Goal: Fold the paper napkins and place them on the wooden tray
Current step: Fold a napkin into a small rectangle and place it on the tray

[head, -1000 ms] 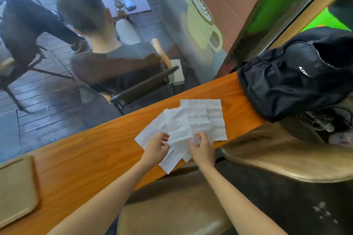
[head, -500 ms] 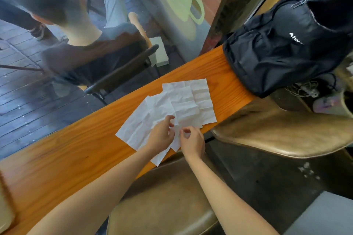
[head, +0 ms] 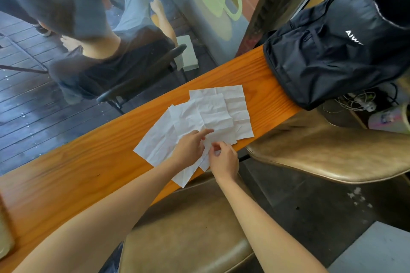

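Note:
Several white paper napkins lie unfolded and overlapping on the orange wooden counter. My left hand rests on the pile, its index finger stretched out and pressing a napkin flat. My right hand pinches the near edge of a napkin at the counter's front edge, between thumb and fingertips. The wooden tray shows only as a sliver at the far left edge.
A black backpack sits on the counter's right end, with cables beside it. Two tan padded stools stand below the counter. Behind the glass a person sits on a chair.
The view has swung right and down, so the tray has slid almost out of sight. My right hand went from lying flat to pinching a napkin edge; my left index finger now points out.

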